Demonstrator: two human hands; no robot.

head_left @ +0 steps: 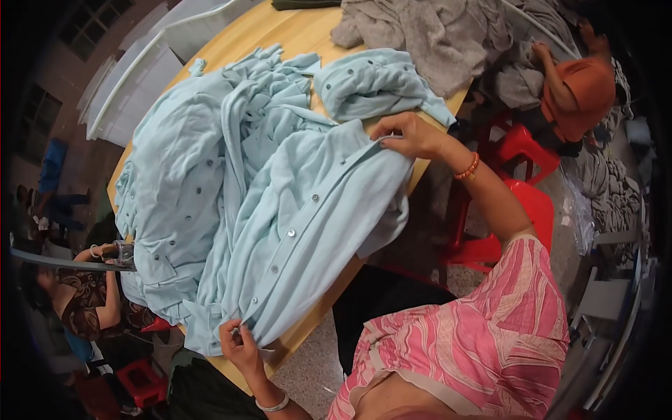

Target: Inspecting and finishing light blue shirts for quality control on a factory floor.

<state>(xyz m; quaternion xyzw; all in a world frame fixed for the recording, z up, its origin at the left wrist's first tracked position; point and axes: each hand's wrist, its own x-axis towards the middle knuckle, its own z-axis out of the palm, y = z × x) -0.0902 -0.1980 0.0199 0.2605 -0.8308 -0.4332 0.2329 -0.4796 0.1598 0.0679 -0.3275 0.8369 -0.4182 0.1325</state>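
Note:
A light blue buttoned cardigan (308,210) lies stretched across the table in front of me, its row of dark buttons running from upper right to lower left. My right hand (409,136), with an orange bead bracelet at the wrist, pinches the cardigan's upper end by the button band. Down at the other end of the same band, my left hand (240,344) pinches the edge; a pale bangle is on that wrist. Left of this cardigan is a heap of light blue garments (175,154), also buttoned. A folded light blue garment (371,84) rests just beyond it.
The wooden table (217,38) has a curved edge. Grey-brown fuzzy garments (434,35) are piled at its far side. Red stools (521,150) stand at right, near a person in orange (577,94). Another person (87,297) sits at left. White bins (133,91) border the far left.

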